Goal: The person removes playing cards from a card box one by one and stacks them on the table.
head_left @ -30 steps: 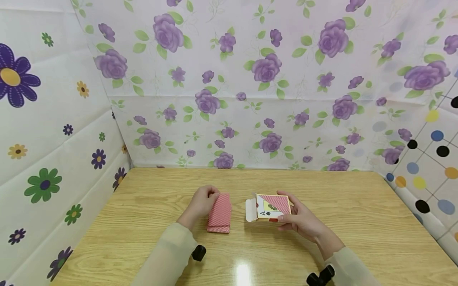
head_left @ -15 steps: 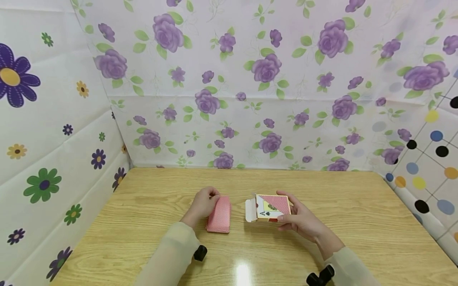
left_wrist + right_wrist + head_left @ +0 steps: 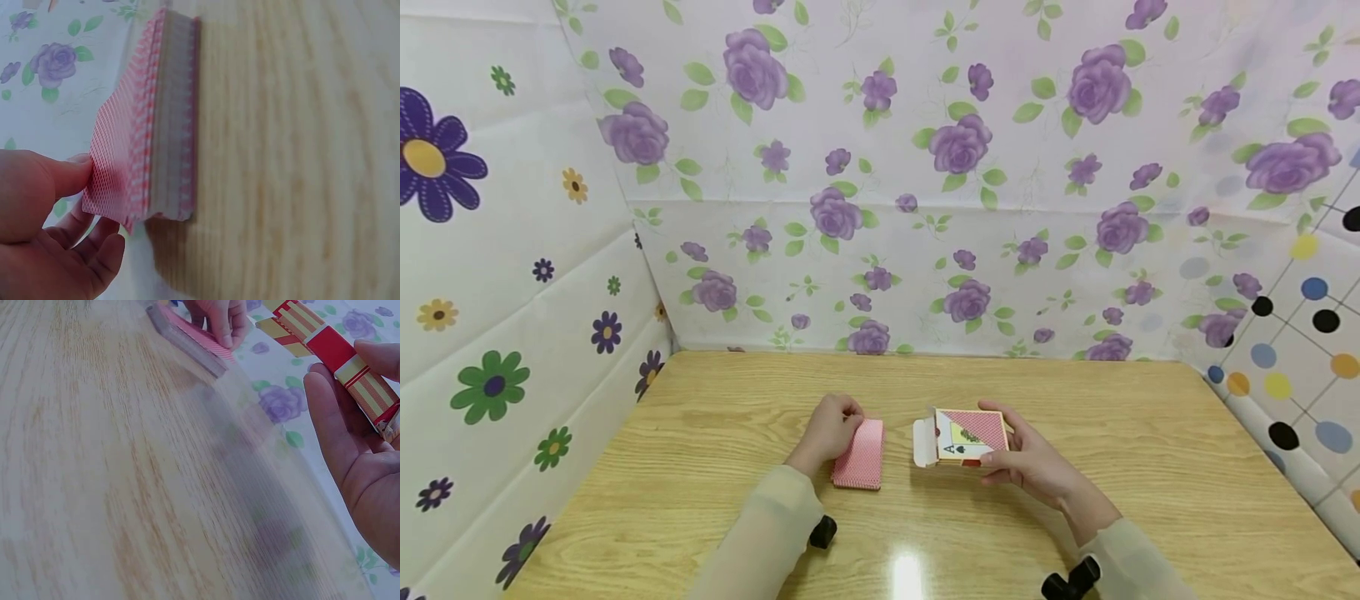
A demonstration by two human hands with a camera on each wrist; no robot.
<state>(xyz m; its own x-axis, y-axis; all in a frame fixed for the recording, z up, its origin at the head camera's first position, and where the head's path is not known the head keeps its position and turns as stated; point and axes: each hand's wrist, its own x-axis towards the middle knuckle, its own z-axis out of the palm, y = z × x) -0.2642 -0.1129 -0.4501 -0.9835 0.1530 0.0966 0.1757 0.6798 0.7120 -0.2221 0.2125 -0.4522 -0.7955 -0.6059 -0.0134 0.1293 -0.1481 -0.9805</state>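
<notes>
Head view: left hand (image 3: pixel 833 429) grips a deck of red-backed cards (image 3: pixel 859 455), fingers curled over the deck's 9 o'clock side; the deck lies on the wooden table (image 3: pixel 700 450), just 9 o'clock of table centre. Right hand (image 3: pixel 1026 458) grips an open card box (image 3: pixel 962 435), thumb on its near edge, fingers round the 3 o'clock end. The box's white flap (image 3: pixel 926 442) stands open at its 9 o'clock end, facing the deck; box and deck near each other, not touching. A floral sheet (image 3: pixel 925 167) backs the table at 12 o'clock. A black wrist mount (image 3: pixel 823 531) sits under the left sleeve, another (image 3: pixel 1071 579) by the right sleeve.

Left wrist view: fingers (image 3: pixel 72 175) pinch the top cards of the deck (image 3: pixel 156 137) at one end, lifting them a little off the stack; the bottom of the deck rests on the table (image 3: pixel 294 156).

Right wrist view: palm and fingers (image 3: pixel 340 440) wrap the red and gold striped box (image 3: pixel 337 356) at 2 o'clock in the frame, held above the table (image 3: pixel 94 456). The deck (image 3: pixel 187 337) and the left hand (image 3: pixel 219 315) show at 12 o'clock.
</notes>
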